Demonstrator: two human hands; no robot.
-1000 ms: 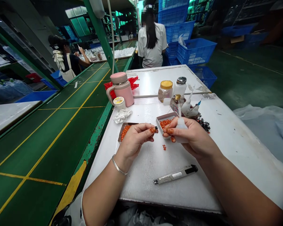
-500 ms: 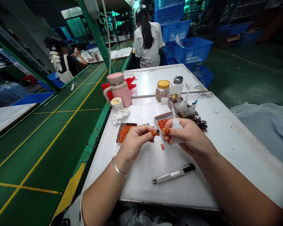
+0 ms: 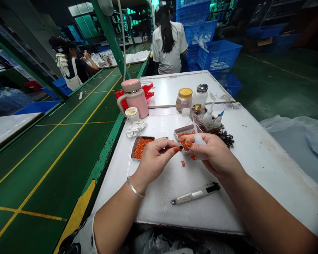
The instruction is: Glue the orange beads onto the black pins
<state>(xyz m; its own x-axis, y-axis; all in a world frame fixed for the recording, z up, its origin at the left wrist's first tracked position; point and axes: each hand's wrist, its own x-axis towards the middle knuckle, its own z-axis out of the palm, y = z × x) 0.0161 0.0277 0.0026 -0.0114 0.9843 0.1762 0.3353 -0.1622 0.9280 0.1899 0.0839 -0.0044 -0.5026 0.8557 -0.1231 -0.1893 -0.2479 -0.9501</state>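
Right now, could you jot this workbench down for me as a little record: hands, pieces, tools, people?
Left hand: pinches a small black piece
Right hand: holds a white squeeze bottle, nozzle upward
Orange pieces: in a left box and a right box; a few loose pieces lie on the white table
Black pile: beyond the right hand
Tool: apparently a utility knife, lying flat
Mug: pink, handled
Co-workers: two, in the background

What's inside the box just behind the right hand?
Small orange pieces in the box; the right hand and bottle cover part of it, so contents there can't be seen.
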